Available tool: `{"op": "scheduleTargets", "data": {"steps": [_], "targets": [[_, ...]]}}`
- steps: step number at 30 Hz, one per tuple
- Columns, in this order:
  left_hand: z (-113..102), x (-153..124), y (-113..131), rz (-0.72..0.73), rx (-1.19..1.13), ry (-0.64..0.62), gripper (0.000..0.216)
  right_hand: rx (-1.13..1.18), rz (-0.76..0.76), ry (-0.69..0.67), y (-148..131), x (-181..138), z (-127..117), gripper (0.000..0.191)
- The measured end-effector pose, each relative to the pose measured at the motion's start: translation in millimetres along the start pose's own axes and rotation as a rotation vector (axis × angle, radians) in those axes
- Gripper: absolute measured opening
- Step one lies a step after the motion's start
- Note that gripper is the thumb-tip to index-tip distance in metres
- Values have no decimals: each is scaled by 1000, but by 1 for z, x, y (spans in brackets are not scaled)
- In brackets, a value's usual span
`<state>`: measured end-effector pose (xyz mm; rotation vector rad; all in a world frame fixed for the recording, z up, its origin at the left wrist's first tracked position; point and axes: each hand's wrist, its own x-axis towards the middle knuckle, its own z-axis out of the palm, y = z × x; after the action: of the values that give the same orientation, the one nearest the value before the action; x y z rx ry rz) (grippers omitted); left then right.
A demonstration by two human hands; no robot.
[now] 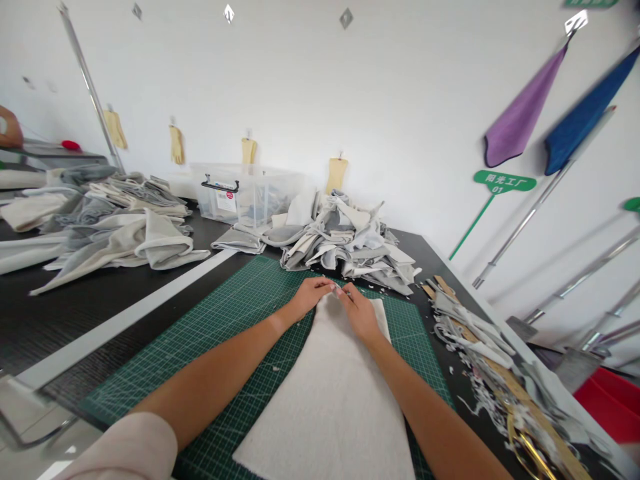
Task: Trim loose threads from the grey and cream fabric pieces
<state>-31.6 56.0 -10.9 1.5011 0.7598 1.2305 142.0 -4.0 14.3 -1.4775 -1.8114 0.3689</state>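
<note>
L hand (310, 299) + R hand (357, 312) at white fabric (325, 400) tip | green cutting mat (240, 313) under | grey scraps (345, 240) behind

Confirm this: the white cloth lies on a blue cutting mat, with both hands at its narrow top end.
Wrong on the mat's colour: the head view shows the cutting mat is green, not blue. The rest stands: the white cloth lies on it, with the left hand and the right hand at its narrow top end.
</note>
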Motion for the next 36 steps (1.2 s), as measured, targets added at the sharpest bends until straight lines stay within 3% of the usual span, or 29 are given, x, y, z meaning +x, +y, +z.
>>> {"op": "scheduleTargets", "data": {"steps": [36], "targets": [[3,-2,2,-20,29,-7,35,67,-25,-22,0,-1,-1,38]]}}
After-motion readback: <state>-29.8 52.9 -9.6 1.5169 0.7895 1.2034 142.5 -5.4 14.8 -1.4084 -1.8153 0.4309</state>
